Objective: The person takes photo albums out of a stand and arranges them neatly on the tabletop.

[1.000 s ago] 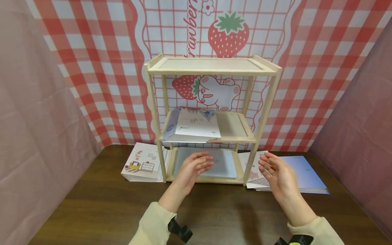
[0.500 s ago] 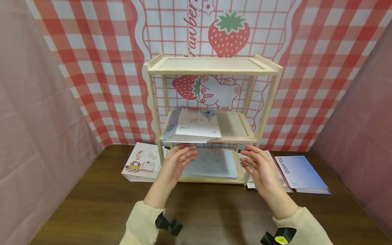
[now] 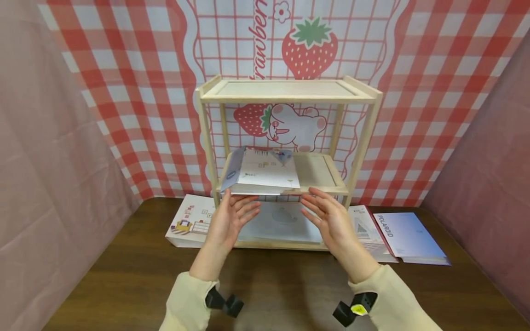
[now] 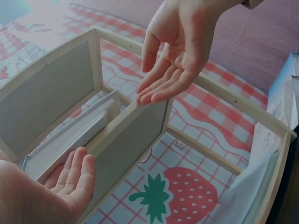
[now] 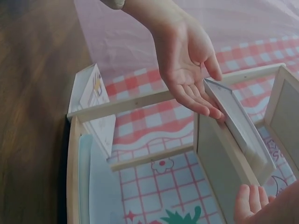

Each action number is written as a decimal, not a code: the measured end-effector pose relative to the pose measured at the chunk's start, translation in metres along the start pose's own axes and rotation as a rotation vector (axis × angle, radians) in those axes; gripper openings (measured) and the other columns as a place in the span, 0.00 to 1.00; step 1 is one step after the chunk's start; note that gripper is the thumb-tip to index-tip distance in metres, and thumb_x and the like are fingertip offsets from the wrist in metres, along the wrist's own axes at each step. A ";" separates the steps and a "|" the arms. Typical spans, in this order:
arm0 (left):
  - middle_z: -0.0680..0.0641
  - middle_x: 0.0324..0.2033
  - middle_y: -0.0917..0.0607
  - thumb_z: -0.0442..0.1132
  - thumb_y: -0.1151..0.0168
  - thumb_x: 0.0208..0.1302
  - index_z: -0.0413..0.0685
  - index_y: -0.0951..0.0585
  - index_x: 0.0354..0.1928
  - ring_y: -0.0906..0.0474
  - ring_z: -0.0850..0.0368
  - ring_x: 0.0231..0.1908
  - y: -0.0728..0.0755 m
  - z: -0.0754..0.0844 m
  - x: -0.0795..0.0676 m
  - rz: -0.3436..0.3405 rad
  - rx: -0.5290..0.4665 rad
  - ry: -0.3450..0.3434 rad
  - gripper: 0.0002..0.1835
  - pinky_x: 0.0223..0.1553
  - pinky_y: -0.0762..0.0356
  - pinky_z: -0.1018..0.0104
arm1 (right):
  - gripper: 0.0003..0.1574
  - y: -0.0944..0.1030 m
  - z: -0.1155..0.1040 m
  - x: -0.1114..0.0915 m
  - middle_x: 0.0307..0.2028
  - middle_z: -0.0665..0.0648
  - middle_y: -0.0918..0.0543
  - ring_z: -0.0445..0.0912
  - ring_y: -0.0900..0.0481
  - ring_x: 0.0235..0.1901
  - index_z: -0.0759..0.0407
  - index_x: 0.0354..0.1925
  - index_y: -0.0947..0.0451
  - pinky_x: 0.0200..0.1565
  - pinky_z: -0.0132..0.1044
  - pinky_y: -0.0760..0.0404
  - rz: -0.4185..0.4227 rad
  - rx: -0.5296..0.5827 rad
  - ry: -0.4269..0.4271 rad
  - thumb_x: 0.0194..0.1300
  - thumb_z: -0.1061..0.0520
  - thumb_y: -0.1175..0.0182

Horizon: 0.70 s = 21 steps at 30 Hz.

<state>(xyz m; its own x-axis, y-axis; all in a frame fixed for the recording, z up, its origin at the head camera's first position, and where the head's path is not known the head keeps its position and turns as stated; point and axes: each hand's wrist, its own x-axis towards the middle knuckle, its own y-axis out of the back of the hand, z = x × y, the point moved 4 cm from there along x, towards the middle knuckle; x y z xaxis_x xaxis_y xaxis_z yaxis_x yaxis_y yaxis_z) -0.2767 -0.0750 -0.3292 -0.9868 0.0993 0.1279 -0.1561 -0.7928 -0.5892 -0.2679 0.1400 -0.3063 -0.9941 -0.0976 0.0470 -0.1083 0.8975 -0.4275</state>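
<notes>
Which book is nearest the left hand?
The white book on the middle shelf; its corner is right by the left hand. The grey-blue book below and the books on the table sit farther off.

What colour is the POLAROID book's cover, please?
The cover shades from whitish to lavender-blue, clearest in the head view.

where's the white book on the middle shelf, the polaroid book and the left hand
White book [image 3: 269,172], head view: middle of its top cover
Polaroid book [image 3: 411,235], head view: middle of its bluish cover
Left hand [image 3: 230,218], head view: middle of the hand
</notes>
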 end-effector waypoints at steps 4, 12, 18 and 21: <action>0.47 0.37 0.18 0.53 0.71 0.72 0.35 0.35 0.51 0.19 0.55 0.39 0.001 0.002 0.000 0.004 -0.003 0.017 0.27 0.46 0.23 0.62 | 0.26 -0.009 0.001 0.005 0.45 0.55 0.22 0.45 0.23 0.50 0.71 0.64 0.47 0.56 0.40 0.28 0.000 0.018 0.002 0.70 0.62 0.63; 0.45 0.38 0.19 0.56 0.72 0.70 0.33 0.36 0.52 0.20 0.55 0.40 0.002 0.005 0.001 0.019 -0.026 0.077 0.31 0.46 0.23 0.61 | 0.26 -0.020 0.001 0.014 0.37 0.55 0.18 0.44 0.19 0.41 0.75 0.60 0.43 0.51 0.40 0.24 0.041 0.027 0.001 0.69 0.60 0.57; 0.46 0.36 0.18 0.54 0.72 0.71 0.29 0.37 0.54 0.19 0.56 0.38 0.005 0.009 0.003 0.033 0.038 0.091 0.32 0.47 0.23 0.60 | 0.27 -0.023 0.001 0.020 0.31 0.53 0.18 0.43 0.17 0.35 0.73 0.56 0.40 0.47 0.38 0.22 0.070 -0.031 0.000 0.69 0.53 0.54; 0.46 0.33 0.18 0.52 0.72 0.72 0.28 0.36 0.52 0.19 0.56 0.35 0.007 0.011 0.003 0.063 0.075 0.094 0.30 0.45 0.22 0.62 | 0.22 -0.024 0.000 0.023 0.29 0.51 0.18 0.42 0.17 0.34 0.71 0.52 0.37 0.46 0.37 0.21 0.054 -0.070 -0.007 0.69 0.54 0.54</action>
<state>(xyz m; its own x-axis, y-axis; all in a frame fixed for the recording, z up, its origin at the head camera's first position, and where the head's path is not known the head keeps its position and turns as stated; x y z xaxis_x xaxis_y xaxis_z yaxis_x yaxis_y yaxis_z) -0.2807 -0.0865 -0.3239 -0.9948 0.1007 0.0150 -0.0933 -0.8417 -0.5318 -0.2884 0.1163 -0.2951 -0.9985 -0.0506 0.0192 -0.0542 0.9295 -0.3649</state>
